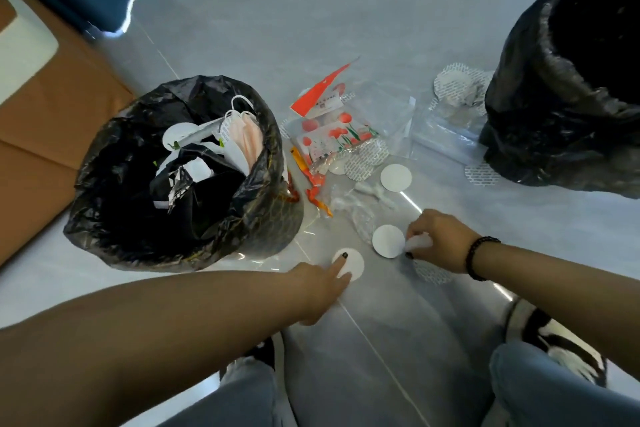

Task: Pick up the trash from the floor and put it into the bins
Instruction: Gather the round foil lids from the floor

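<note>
Crouching between two bins, you have both hands down on the grey tiled floor. Your left hand has one finger stretched out, its tip pressing the white paper disc flat; how the other fingers lie cannot be told. Your right hand is curled and pinches a small white scrap, just beside a second white disc.

Handling notes:
- The discs appear thin, light and flexible, and lie flush on a smooth, glossy tile. Expect them to slide under a fingertip instead of lifting.
- Take hold at the rim: pin the disc, drag it until an edge lifts, then pinch that edge.
- The clear flower-printed bag and orange wrappers look soft and crinkly; grip them anywhere by bunching.

The left bin, lined with black plastic, already holds masks and paper and stands nearest your left hand. The right bin sits well apart, with printed foil seals at its base.
</note>
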Motion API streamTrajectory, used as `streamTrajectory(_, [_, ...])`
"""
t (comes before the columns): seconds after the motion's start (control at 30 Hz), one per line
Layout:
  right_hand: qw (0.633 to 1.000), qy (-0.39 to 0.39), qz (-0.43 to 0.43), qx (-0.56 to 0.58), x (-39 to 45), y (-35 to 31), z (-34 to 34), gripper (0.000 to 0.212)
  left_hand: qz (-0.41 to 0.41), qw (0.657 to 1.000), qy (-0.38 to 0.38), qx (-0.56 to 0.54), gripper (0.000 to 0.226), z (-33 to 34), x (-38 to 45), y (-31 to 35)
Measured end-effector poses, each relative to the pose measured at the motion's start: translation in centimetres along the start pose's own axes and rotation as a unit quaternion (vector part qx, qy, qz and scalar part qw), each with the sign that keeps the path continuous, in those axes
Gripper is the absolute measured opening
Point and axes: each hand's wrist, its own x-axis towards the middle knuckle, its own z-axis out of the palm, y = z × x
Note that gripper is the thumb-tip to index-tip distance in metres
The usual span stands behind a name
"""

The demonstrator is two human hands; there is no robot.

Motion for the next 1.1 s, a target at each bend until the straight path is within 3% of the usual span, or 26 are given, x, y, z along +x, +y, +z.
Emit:
streamTrajectory(0.13, [0.986,-0.075,-0.089,-0.118,0.2,-0.9,2.2,0.025,0.046,0.999,-0.013,0.017,0.095,0.5,-1.1,0.5])
streamTrajectory(0.27, [0.963,-0.123,-0.093,-0.22,-1.2,0.6,4.4,0.036,0.059,0.998,-0.005,0.01,0.088,-0.1,-1.3,0.7])
streamTrajectory(0.4, [0.976,-0.039,-0.098,-0.19,-3.7,2.0,5.7,0.019,0.05,0.998,0.037,-0.014,0.087,0.1,-0.5,0.5])
streamTrajectory(0.5, [0.962,-0.026,-0.098,-0.255,-4.3,2.5,6.3,0.034,0.036,0.996,0.055,-0.06,0.094,0.5,0.1,0.7])
streamTrajectory(0.6, [0.956,0.0,-0.118,-0.267,-4.0,2.5,6.1,0.035,0.007,0.99,0.067,-0.122,0.092,0.6,0.4,1.2])
streamTrajectory(0.73, [0.969,0.0,-0.068,-0.238,-3.5,1.5,5.2,0.046,0.017,0.996,0.045,-0.076,0.084,0.0,0.5,1.4])
streamTrajectory(0.87, [0.984,-0.037,0.043,-0.17,-3.7,1.8,4.8,0.077,0.033,0.999,0.017,-0.03,0.066,0.4,0.2,1.9])
streamTrajectory(0.97, [0.987,-0.047,0.069,-0.14,-3.8,1.9,4.3,0.062,0.04,0.999,0.004,0.015,0.051,1.4,-0.2,2.0])
streamTrajectory(1.1, [0.987,-0.027,0.08,-0.137,-4.1,2.1,4.4,0.053,0.067,0.997,0.005,0.046,0.06,1.9,-1.0,1.2])
